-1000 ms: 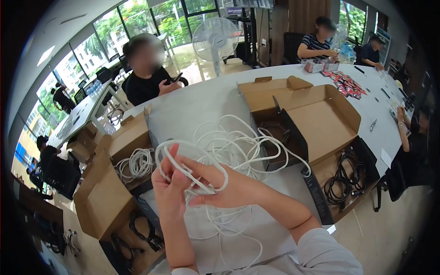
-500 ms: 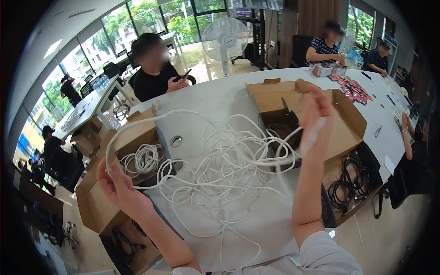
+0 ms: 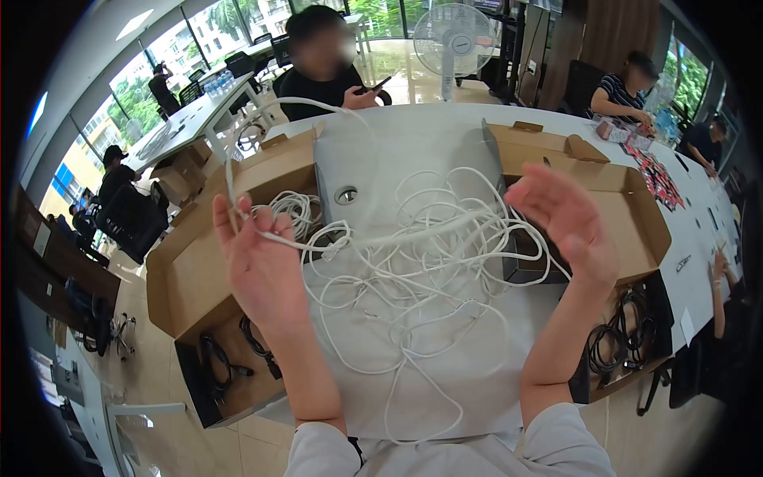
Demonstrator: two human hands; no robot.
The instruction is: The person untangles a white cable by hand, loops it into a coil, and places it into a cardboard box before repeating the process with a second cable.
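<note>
My left hand [image 3: 266, 274] is at the left of the table, its fingers closed on a white cable [image 3: 280, 240]. One length of that cable loops up above the hand and another runs right towards a loose tangle of white cables [image 3: 485, 253]. My right hand [image 3: 568, 219] is raised beside the tangle's right side, fingers spread and curved, with no cable gripped in them. A strand of the tangle passes close by its wrist. Behind my left hand, a coil of white cable [image 3: 292, 208] lies in an open cardboard box [image 3: 184, 274].
Another open cardboard box [image 3: 624, 211] stands on the right. Black cables [image 3: 612, 338] lie in a box at lower right, and more black cables [image 3: 214, 359] at lower left. Across the white table [image 3: 397, 143] a person [image 3: 322, 71] holds a phone. Red packets [image 3: 658, 176] lie far right.
The view has shifted, so the scene sits further right. My right hand has turned, its fingers now spread towards the tangle. My left hand keeps the cable, whose loop has swung upward.
</note>
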